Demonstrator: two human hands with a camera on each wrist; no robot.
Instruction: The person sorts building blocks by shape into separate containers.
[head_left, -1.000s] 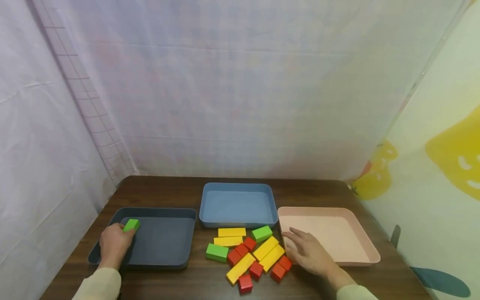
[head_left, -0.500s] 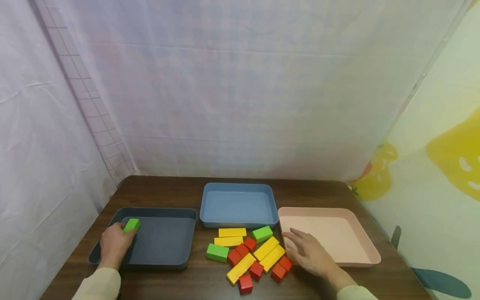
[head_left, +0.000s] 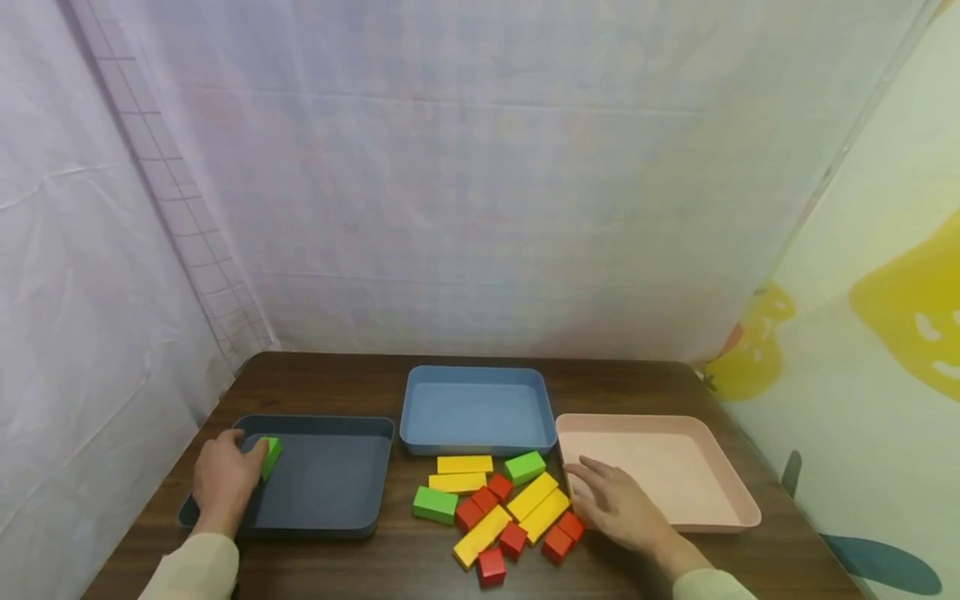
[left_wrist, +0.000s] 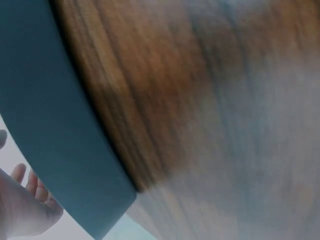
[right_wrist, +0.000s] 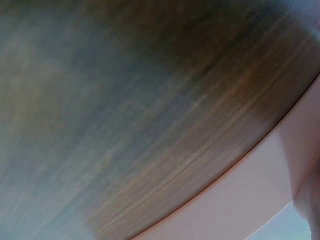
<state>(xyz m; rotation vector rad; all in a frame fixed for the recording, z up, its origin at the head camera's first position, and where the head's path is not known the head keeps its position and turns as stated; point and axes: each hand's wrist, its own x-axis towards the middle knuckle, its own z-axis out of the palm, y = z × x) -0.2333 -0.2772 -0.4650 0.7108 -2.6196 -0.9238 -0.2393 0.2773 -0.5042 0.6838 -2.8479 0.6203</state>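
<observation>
We seem to be at the step of leaving a green block (head_left: 273,460) in the dark tray (head_left: 330,475). The block sits inside the tray, near the left side, and our left hand (head_left: 225,475) is just beside it. The fingers of that hand are spread a bit, and we see no block between them. The thumb side is right by the block, but we cannot tell if it touches. Our right hand (head_left: 617,507) has loose fingers, a little apart, with nothing in them. It hangs over the near left edge of the pink tray (head_left: 667,467), close to the pile on the bench (head_left: 322,567). In the pile we see two more green blocks (head_left: 435,505), some long yellow blocks (head_left: 482,537) and some small red blocks (head_left: 491,567). The blue tray (head_left: 477,408) is behind the pile, and we see no blocks in it or in the pink tray. We think the next move calls for lifting the left hand up over the tray wall without bumping the block. Then a reach to the pile would make sense, maybe for the green block on the pile's left side, since it is easy to get at.
</observation>
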